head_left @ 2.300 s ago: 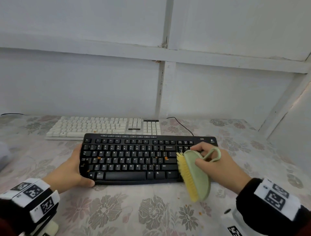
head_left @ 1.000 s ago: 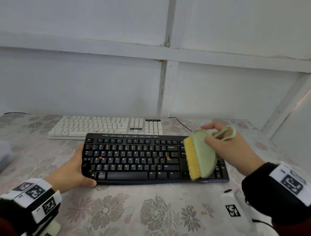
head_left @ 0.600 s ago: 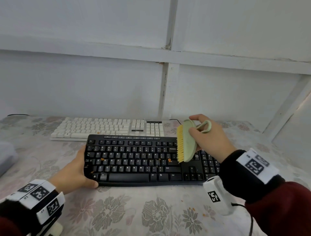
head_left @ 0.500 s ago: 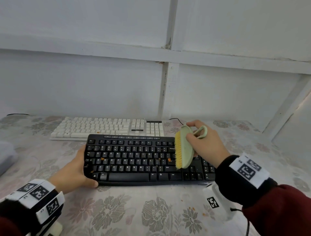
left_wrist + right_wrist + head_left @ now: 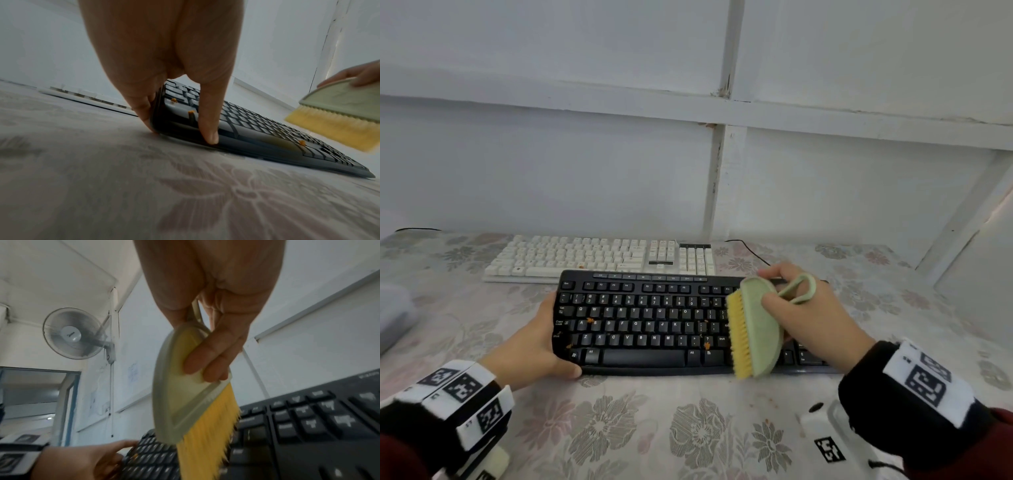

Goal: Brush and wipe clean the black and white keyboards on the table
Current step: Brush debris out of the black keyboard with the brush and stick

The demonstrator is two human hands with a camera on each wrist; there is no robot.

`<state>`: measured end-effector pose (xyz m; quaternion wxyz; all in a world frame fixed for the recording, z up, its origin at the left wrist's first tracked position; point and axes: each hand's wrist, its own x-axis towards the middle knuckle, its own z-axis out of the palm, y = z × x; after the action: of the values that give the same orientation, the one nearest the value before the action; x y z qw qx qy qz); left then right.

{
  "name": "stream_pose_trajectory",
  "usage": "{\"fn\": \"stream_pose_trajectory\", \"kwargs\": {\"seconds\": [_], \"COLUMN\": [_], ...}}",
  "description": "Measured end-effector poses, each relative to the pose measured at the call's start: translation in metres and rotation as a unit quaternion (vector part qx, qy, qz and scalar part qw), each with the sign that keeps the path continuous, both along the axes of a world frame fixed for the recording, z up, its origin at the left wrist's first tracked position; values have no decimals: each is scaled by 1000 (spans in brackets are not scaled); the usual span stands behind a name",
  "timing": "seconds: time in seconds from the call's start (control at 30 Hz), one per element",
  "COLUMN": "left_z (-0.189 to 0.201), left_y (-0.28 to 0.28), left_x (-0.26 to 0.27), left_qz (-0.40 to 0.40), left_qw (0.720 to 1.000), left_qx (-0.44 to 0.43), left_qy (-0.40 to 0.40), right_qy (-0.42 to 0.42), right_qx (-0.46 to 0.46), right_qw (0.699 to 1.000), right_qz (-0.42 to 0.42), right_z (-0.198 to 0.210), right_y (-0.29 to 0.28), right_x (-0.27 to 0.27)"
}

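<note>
A green brush [image 5: 758, 329] with yellow bristles was gripped by the right hand [image 5: 813, 318] over the black keyboard [image 5: 650, 322], whose left end was clasped by the left hand [image 5: 530, 349].

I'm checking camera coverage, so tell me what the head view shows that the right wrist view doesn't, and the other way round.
Only the head view shows the white keyboard behind the black one, its cable, and the flowered tablecloth.

Only the right wrist view shows a wall fan and a doorway.

Both show the black keyboard with orange crumbs, the left hand holding its end, and the right hand gripping the brush, its yellow bristles at the keys.
</note>
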<state>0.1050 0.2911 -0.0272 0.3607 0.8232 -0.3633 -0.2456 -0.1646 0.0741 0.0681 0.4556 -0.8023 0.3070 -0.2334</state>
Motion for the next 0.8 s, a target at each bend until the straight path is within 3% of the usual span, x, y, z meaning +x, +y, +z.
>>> {"fn": "stream_pose_trajectory", "kwargs": {"seconds": [0.2,0.47,0.67,0.8], "left_z": [-1,2,1,-1], "left_y": [0,2,2,1], "left_x": [1,1,1,2], "left_qz": [-4,-4,-5,-4], "left_qw": [1000,1000,1000,1000], "left_qx": [-18,-21,-8,-4], "left_qy": [-12,13,14,12], "right_qy": [-18,75,-19,-9], "right_qx": [-36,0,4,-14], "right_qw": [998,996,1000,999], "right_qz": [-48,40,-21,-43], "right_z": [5,-26,8,6], "right_y": [-13,10,-5,-11], "right_x": [14,-7,2,17]}}
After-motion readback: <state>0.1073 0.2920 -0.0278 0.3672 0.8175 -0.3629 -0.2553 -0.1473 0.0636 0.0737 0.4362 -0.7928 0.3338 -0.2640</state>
